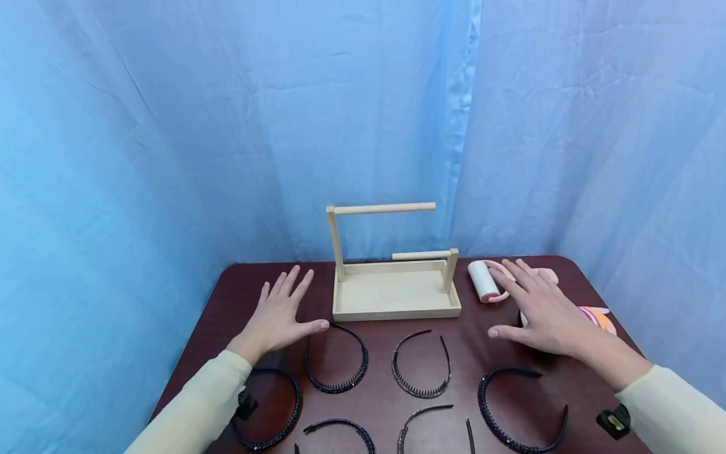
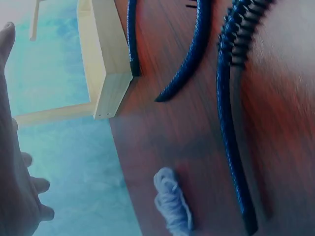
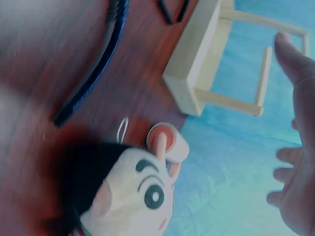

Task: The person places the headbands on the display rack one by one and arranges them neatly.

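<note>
My left hand (image 1: 279, 320) hovers over the table's left side with its fingers spread, nothing in it. Beneath and beside it lie a dark beaded headband (image 1: 296, 403) and another toothed headband (image 1: 363, 366). On the right, my right hand (image 1: 535, 309) is also spread and holds nothing. It partly covers a lint roller (image 1: 482, 280) with a white roll and pink handle, and a plush doll (image 3: 142, 191) with black hair. Between the hands stands a pale wooden rack (image 1: 397, 315) with a tray base and two horizontal bars.
More headbands lie along the front: a greyish one (image 1: 422, 392), a dark one at right (image 1: 489, 410), and others cut off by the frame. A bundle of white cord (image 2: 172, 204) rests on the dark red table (image 1: 249, 277). Blue curtains (image 1: 363, 126) hang behind.
</note>
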Tool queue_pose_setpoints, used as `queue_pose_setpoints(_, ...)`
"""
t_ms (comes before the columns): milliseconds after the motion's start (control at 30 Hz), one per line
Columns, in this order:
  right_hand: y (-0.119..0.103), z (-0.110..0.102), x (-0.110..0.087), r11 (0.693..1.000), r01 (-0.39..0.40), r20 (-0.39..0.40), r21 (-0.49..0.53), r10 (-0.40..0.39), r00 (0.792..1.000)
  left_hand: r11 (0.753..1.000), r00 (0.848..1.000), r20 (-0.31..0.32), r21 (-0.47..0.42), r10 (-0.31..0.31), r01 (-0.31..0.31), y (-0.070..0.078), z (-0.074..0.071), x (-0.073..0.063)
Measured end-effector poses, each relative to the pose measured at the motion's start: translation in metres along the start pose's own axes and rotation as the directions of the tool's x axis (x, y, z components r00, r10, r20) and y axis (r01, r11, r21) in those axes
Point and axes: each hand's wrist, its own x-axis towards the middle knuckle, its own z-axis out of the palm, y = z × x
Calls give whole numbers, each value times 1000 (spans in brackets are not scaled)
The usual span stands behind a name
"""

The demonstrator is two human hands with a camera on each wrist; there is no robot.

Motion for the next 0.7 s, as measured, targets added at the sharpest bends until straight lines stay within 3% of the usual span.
queue_pose_setpoints(133, -9, -3, -17, 998, 37, -61, 50, -34, 998, 990, 998, 36, -129, -58, 63, -1, 7, 3)
queue_pose_setpoints(200, -14, -3, -27, 997, 46, -94, 69, -39, 995, 972, 994, 69, -212, -89, 102, -3, 12, 7)
queue_pose_setpoints(267, -19, -3, -39, 995, 42, -118, 95, -31, 993, 938, 989, 99, -317, -113, 139, -4, 15, 12)
queue_pose_setpoints(433, -27, 2, -72, 979, 54, -148, 194, -25, 989, 809, 975, 149, -545, -163, 219, -8, 23, 22)
queue_pose_setpoints(567, -31, 13, -95, 953, 72, -139, 294, -32, 990, 700, 963, 163, -662, -216, 269, -11, 32, 30)
queue_pose_setpoints(700, -33, 25, -119, 938, 73, -113, 339, -36, 993, 582, 955, 188, -760, -228, 289, -6, 43, 40)
